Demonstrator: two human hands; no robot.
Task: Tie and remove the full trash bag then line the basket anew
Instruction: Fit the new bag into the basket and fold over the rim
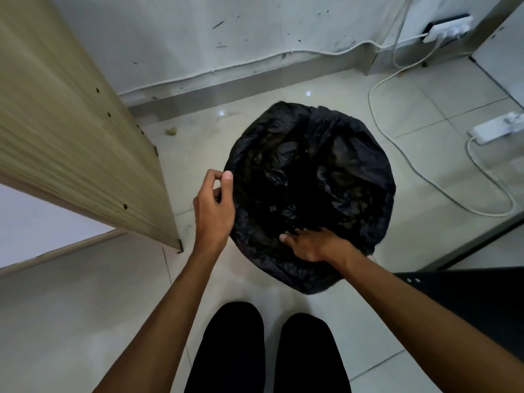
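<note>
My left hand (214, 207) is at the left rim of the black trash bag (312, 177). The thumb lies against the bag's folded edge and the forefinger curls toward it; it appears to pinch the plastic there, though the contact point itself is partly hidden. My right hand (307, 245) lies on the near rim of the same bag, fingers spread and fairly straight, pressing flat on the crumpled plastic, curled round nothing.

The trash bag sits between and just beyond both hands. It is stretched over a round basket, which it covers completely, so the basket's own wall cannot be seen. The bag's mouth is open and its inside is dark; the contents cannot be made out.

Near side of the bag: my two legs in black trousers (232, 350), standing on the pale tiled floor (425, 89).

Left of the bag: a light wood-grain furniture panel (71, 137) with small holes, standing on the floor close by. A small greenish scrap (171, 131) lies on the tiles between panel and wall.

Far side of the bag: a marked white wall (226, 38) with a cable along its base.

Right of the bag: a white power strip (496, 129) on the floor, its white cord (411, 163) looping across the tiles, well apart from the bag.
</note>
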